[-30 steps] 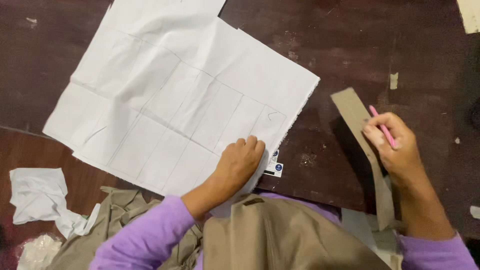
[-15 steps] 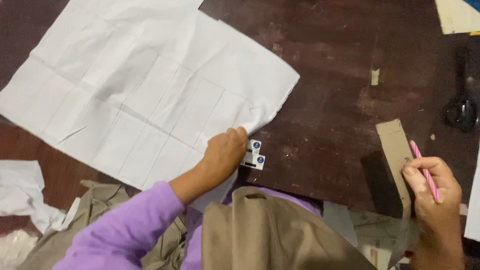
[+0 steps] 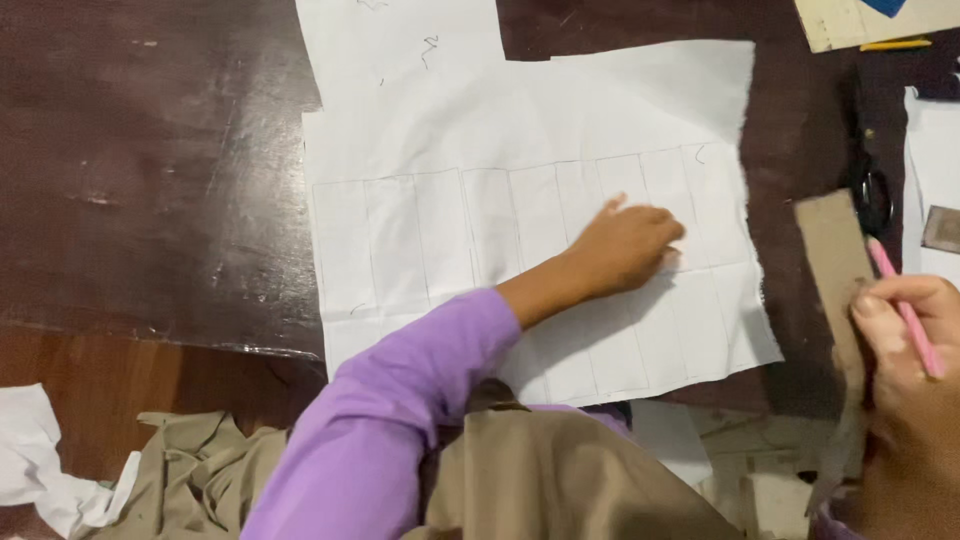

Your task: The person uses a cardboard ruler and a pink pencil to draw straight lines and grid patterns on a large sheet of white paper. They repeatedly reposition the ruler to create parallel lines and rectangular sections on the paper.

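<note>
Since the earlier frame, the white fabric sheet has been turned and now lies squarely across the middle of the dark wooden desk, its pencilled grid of narrow columns running parallel to the near edge. The left hand has travelled from the sheet's lower corner to its right-centre, where it rests flat, palm down, fingers loosely curled and grasping nothing; pressing in this way appears to keep the cloth from shifting or wrinkling, so the ruled lines stay straight. The right hand, near the desk's right edge, is closed around a pink pencil and also steadies a long brown cardboard strip, which stands on the desk just off the sheet's right margin; the strip's straight sides suggest use as a template or ruler, held close by for that reason. Black scissors lie beyond the strip toward the far right corner, partly hidden. A second white sheet extends from under the ruled one toward the far edge. Below the near edge, crumpled khaki cloth and white scraps lie together, apart from the working surface.
</note>
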